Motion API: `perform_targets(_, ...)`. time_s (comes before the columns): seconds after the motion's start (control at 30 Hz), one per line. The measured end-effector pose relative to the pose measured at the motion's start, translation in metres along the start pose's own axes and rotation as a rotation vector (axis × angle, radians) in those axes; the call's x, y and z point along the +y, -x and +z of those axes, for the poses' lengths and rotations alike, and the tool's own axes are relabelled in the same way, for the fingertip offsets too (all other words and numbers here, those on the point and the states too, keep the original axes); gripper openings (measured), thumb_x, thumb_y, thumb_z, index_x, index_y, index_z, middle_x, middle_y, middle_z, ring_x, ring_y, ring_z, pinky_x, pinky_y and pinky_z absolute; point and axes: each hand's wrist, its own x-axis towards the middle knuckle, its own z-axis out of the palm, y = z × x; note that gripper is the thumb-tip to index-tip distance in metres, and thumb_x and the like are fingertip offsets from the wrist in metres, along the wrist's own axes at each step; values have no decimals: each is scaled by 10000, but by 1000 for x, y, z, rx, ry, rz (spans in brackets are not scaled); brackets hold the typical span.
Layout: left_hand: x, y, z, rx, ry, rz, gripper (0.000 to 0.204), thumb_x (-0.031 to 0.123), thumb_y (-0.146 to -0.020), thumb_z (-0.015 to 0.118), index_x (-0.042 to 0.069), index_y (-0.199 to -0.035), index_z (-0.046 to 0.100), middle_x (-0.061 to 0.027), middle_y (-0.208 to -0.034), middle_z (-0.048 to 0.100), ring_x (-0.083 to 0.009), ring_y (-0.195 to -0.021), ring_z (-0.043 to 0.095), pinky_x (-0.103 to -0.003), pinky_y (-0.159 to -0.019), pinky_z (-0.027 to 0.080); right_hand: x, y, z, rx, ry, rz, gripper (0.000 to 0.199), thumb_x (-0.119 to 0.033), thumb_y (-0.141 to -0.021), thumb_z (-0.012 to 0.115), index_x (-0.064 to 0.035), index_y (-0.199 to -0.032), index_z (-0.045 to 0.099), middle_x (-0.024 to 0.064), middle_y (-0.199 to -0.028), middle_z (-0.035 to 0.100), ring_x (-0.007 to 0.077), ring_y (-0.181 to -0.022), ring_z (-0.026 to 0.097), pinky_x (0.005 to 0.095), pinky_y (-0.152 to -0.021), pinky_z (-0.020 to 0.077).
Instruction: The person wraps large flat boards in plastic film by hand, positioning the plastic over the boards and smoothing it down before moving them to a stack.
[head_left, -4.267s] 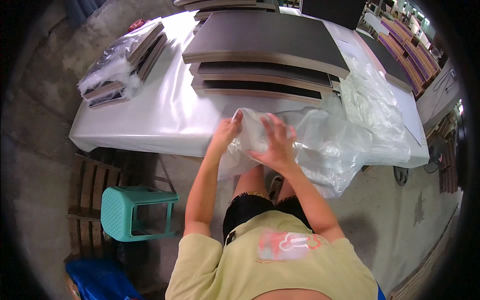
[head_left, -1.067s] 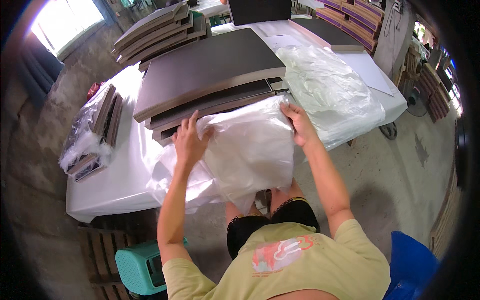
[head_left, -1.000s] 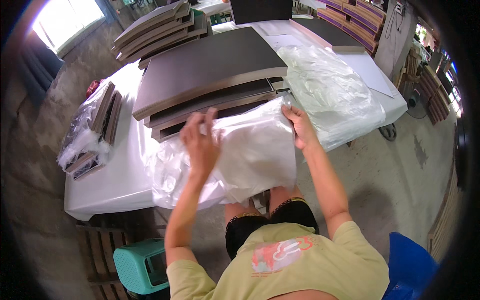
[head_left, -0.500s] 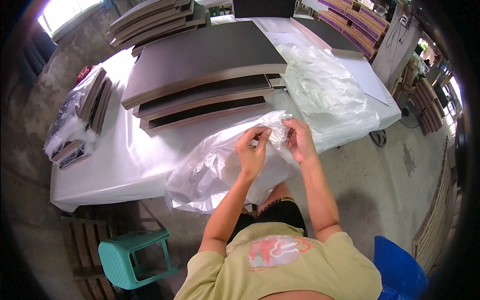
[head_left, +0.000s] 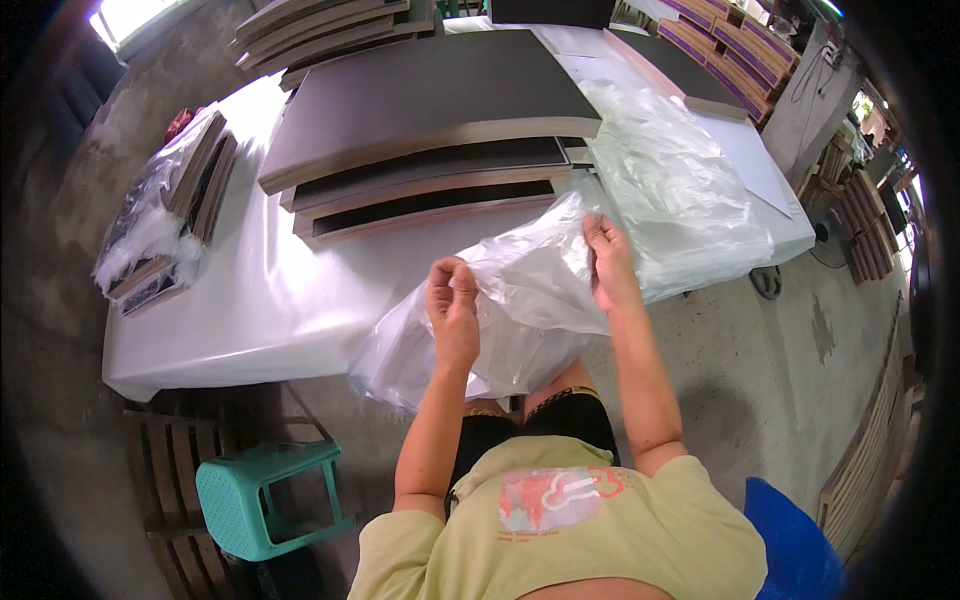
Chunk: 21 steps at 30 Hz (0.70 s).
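Head view, looking down over a white-covered table [head_left: 250, 320]. Left hand [head_left: 452, 305] closed in a pinch on the near edge of a clear plastic bag [head_left: 520, 300], fingers curled tight around a fold of film. Right hand [head_left: 608, 262] likewise closed on the bag – gripping its upper edge, knuckles up, a little farther out over the table edge than the left. Bag stretched between the two hands and drooping below them, its loose bulk hanging down past the table edge toward the lap. Long axis roughly left-low to right-high across the picture, from the slack lump under the left wrist up toward the right hand; which end is the open mouth, cannot tell.

Just beyond the right hand, a heap of more clear plastic sheeting [head_left: 680, 190] on the table's right part, touching or nearly touching the held bag. Farther back, a stack of long dark boards [head_left: 430, 130] lying across the table, stepped edges toward the person. At the table's left end – wrapped dark boards [head_left: 165, 220]. On the concrete floor at lower left, a teal plastic stool [head_left: 265, 495] beside a wooden pallet [head_left: 180, 470].
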Motion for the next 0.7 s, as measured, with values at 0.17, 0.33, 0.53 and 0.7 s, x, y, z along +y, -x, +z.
perform_targets(0.17,35,26,-62,410,18,-3,265,256,-863,406,58,-1026,469,-52,-815,538,-197,-746,551,-317,-677,482,7,-18,-2,227,409,-147,318,-224,-873,478,32,-1060,498,68,-952,551,123,-840,497,235,-771,394)
perform_targets(0.33,80,95,-171,585,-65,81,331,230,-861,360,30,-1113,435,-97,-935,535,-235,-871,534,-382,-755,472,-25,-38,5,381,1120,-636,263,-236,-862,468,13,-944,488,225,-795,561,356,-723,545,358,-624,418)
perform_targets(0.53,81,154,-225,765,-180,15,153,208,-864,430,71,-927,454,-22,-874,497,-118,-710,482,-268,-598,388,-58,-52,31,247,1310,-772,207,-217,-865,471,-35,-957,504,204,-713,558,324,-616,565,350,-543,411)
perform_targets(0.7,123,108,-176,1069,-503,419,176,192,-845,479,65,-966,456,-16,-911,484,-91,-775,458,-229,-634,334,-74,-44,64,-119,1167,-1009,102,-120,-840,476,-42,-904,493,156,-628,536,274,-526,537,297,-480,378)
